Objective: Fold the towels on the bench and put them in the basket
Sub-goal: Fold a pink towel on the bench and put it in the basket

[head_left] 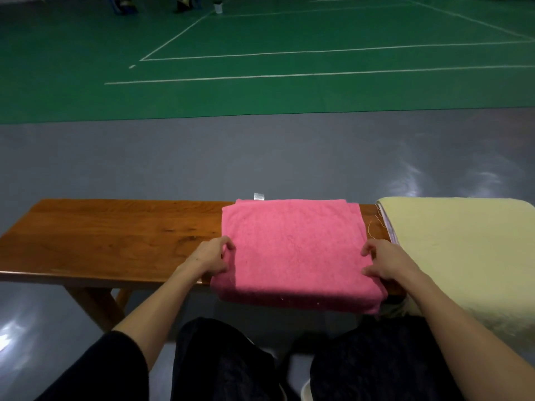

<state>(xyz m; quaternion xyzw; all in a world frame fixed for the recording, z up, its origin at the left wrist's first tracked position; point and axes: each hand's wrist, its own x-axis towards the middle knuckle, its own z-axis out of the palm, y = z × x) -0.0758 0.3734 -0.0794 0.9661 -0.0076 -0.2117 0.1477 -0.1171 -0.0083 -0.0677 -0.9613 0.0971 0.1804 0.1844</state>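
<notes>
Where the wooden bench [101, 235] runs from nine to three o'clock across the view, grey floor [202, 157] lies beyond it, and a green court [260, 33] marked with white lines fills the twelve o'clock distance. Just beside the pink towel [295, 250], at its three o'clock, a pale yellow towel [463, 256] drapes over the bench's end. A strip of bare wood and some loose threads [373, 227] lie between the two. The right forearm crosses the yellow towel's near left corner. At six o'clock are the person's knees in dark trousers [225, 363].

The pink towel lies on the bench, folded into a thick, roughly square stack. Its near edge overhangs the front rim, and at its far edge a small white label [259, 196] sticks up at twelve o'clock. The left hand [211, 259] grips its nine o'clock edge, fingers curled close together with the thumb below them. The right hand [385, 261] grips its three o'clock edge, fingers bent, forefinger and thumb parted on the cloth.

Counted: two towels, one bench, one label, two hands.
</notes>
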